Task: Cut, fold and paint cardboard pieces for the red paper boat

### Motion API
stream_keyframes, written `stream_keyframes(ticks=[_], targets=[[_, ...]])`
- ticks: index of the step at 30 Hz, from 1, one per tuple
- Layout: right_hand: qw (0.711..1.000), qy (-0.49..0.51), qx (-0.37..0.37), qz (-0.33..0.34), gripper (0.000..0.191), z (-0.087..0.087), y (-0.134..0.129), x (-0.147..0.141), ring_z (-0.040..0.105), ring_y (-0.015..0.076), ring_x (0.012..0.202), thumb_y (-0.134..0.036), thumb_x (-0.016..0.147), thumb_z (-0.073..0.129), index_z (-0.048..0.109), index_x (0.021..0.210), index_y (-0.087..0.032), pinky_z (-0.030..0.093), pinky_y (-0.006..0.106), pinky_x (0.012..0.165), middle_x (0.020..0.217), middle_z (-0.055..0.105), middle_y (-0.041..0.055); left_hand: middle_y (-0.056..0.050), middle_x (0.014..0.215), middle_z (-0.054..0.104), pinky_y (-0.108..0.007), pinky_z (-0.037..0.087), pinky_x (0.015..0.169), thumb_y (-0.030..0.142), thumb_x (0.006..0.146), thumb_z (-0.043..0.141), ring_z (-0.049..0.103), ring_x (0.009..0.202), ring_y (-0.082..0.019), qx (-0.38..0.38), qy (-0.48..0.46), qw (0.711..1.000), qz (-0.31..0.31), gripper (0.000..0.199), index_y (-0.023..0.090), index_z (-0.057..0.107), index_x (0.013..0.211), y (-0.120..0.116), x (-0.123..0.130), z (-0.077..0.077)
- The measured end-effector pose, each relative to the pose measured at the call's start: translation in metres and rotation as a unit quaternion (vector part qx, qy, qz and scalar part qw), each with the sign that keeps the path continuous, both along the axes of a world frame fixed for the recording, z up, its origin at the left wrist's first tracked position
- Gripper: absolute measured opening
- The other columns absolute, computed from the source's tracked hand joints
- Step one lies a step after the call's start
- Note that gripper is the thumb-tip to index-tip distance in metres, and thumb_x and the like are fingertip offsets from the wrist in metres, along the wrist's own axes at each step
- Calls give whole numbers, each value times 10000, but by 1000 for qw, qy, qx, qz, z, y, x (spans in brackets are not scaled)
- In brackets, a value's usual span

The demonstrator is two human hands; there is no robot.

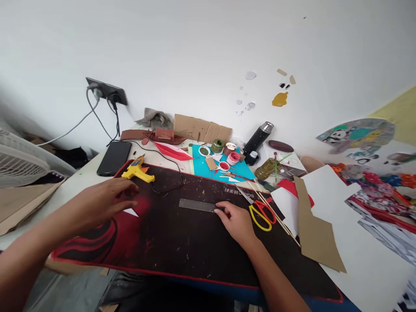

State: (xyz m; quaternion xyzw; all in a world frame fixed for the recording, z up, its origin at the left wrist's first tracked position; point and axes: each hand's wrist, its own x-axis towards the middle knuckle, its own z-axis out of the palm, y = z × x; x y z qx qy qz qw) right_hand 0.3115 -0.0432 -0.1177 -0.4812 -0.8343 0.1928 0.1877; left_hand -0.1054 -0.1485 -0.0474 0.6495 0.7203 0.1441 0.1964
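My left hand (112, 200) hovers over the left part of the black and red mat (162, 242), its fingers apart and empty. Under its fingertips a small white piece (131, 212) shows on the mat. My right hand (236, 221) pinches the right end of a clear ruler (196, 205), which lies flat near the mat's middle. Just right of that hand are scissors (260, 215) with yellow and red handles. A yellow glue gun (139, 170) rests at the mat's upper left edge, beyond my left hand.
Behind the mat, paint jars (217, 146) and brushes stand on blue paper (199, 167). A phone (114, 158) lies at the left, a black flask (258, 138) leans at the wall. Thin sticks (282, 223) and cut cardboard (316, 234) lie at the right.
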Motion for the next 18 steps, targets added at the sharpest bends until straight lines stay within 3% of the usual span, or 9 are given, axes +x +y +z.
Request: stream_keyframes(ticks=[3,7,12,15,18], targets=[[999,33,11,-3,277,-5,0,1,747,206,671,-418,1062,660,875,1139,-260,506,290,675,765,790,15,-38,1132,803,-345,464,880,391,888,679,713,967,-292,-64,-3,998,-3,277,253,731,1123,-17,-9,-6],[998,57,1,14,252,-3,-3,3,779,210,703,-377,1066,663,869,1148,-258,543,288,708,845,840,26,6,888,727,-295,403,782,334,912,553,651,826,-235,-103,-5,995,6,126,255,648,886,-13,0,-19],[997,73,-16,30,213,1,-7,0,832,217,840,-299,1067,665,856,1144,-248,584,284,798,1048,891,44,41,785,740,-267,406,769,532,900,562,626,776,-205,-169,-15,986,6,324,264,687,768,-11,-19,-30],[996,75,-25,35,204,1,-8,-1,840,225,877,-294,1068,674,851,1157,-249,591,295,833,1086,894,37,69,798,783,-269,432,792,626,934,554,661,796,-198,-132,-47,990,22,412,305,789,827,-9,-13,-25],[996,73,-31,37,197,0,-9,-2,842,233,886,-292,1066,677,848,1154,-249,590,305,841,1098,895,30,51,923,833,-282,501,845,654,895,651,706,906,-232,-111,-143,983,21,386,324,845,944,9,23,-9]])
